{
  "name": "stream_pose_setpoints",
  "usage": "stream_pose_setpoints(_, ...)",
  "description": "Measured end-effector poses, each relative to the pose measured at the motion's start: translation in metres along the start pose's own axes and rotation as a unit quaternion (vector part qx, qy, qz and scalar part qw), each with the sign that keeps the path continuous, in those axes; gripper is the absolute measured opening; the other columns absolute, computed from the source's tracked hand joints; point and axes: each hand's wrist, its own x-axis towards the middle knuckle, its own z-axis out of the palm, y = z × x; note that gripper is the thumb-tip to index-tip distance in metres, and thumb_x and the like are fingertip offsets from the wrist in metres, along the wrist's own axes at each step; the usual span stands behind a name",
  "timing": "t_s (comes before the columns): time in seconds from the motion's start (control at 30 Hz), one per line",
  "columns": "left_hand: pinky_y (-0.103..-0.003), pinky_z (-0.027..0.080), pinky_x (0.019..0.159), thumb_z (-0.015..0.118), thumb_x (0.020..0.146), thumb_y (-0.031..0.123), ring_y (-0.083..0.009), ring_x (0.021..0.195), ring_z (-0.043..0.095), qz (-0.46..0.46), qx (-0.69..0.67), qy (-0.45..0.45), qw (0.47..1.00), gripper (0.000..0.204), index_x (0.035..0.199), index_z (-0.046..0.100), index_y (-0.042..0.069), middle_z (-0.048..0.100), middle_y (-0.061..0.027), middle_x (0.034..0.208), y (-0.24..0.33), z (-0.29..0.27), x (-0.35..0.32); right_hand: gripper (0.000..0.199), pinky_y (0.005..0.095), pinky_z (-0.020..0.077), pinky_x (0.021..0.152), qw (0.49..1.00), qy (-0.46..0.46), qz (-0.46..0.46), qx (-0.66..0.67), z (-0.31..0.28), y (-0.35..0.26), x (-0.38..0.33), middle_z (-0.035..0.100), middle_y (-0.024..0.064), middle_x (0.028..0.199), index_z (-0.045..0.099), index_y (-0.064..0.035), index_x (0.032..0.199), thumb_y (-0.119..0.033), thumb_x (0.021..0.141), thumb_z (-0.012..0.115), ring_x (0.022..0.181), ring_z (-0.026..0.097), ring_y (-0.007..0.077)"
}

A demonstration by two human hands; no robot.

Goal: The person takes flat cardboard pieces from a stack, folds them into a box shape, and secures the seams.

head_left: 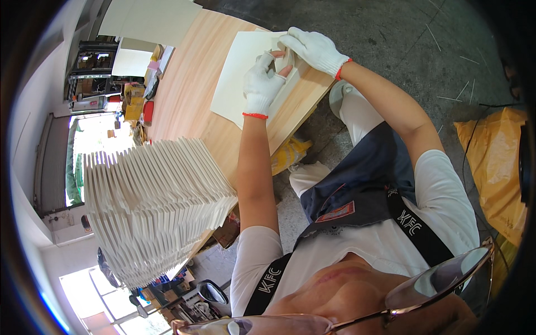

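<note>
Far left, cluttered shelving [92, 72] stood by the wall, small items too blurred to name. Below it a tall fanned stack of white cardboard sheets [153, 209] sat on the near end of the light wooden table [184, 84], edges splayed like ribs. More pale boards [148, 22] lay at the table's far end.

Centre: a flat cream sheet [237, 72] lay on the table near its right edge, one corner reaching over the table side. Left hand [262, 84], white knit glove with red cuff, rested on that sheet, fingers curled and closed on a small folded cream piece [283, 60] at the sheet's right part. Bare forearm ran down from it toward the lower edge.

Just right, right hand [314, 49], same glove type, sat above the folded piece, fingers together and pinching its top edge. Both hands touched the same piece, close to each other, nearly meeting. Exact shape of the piece was unclear, mostly hidden by gloves.

Under the table edge, a yellow bag [290, 153] lay on the grey concrete floor [391, 39]. Person wore a white shirt and dark apron with straps. Far right, a larger yellow plastic bag [494, 167] sat on the floor, well apart from the table.
</note>
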Motion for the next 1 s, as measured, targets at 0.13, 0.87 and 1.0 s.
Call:
stream_pose_setpoints(0.13,-0.032,0.049,0.077,0.066,0.086,0.017,-0.0214,0.083,0.062,-0.035,0.009,-0.007,0.999,0.027,0.113,0.066,0.018,0.064,-0.007,0.096,0.004,-0.001,0.0,0.034,0.0438,0.0491,0.077,1.0,-0.01,-0.01,-0.013,-0.006,-0.002,-0.002,0.067,0.012,0.095,0.057,-0.0185,0.11,-0.042,0.1,0.034,0.086,0.065,0.0333)
stream_pose_setpoints(0.87,-0.029,0.048,0.076,0.065,0.087,0.016,-0.0174,0.081,0.06,0.008,0.072,0.012,0.997,0.031,0.118,0.065,0.017,0.064,-0.007,0.093,0.033,-0.007,-0.005,0.034,0.0435,0.0488,0.07,0.997,0.02,-0.051,-0.054,-0.005,0.009,0.0,0.064,0.0131,0.084,0.055,-0.0141,0.102,-0.046,0.097,0.042,0.08,0.064,0.0327)
stream_pose_setpoints(1.0,-0.031,0.05,0.071,0.058,0.09,0.013,-0.0213,0.077,0.064,0.027,0.026,0.04,0.999,0.029,0.116,0.065,0.021,0.064,-0.0076,0.094,0.025,-0.004,-0.006,0.027,0.0415,0.05,0.068,0.979,-0.035,-0.05,-0.197,-0.033,0.009,-0.011,0.06,0.0091,0.079,0.058,-0.0151,0.093,-0.04,0.096,0.048,0.078,0.063,0.0297)
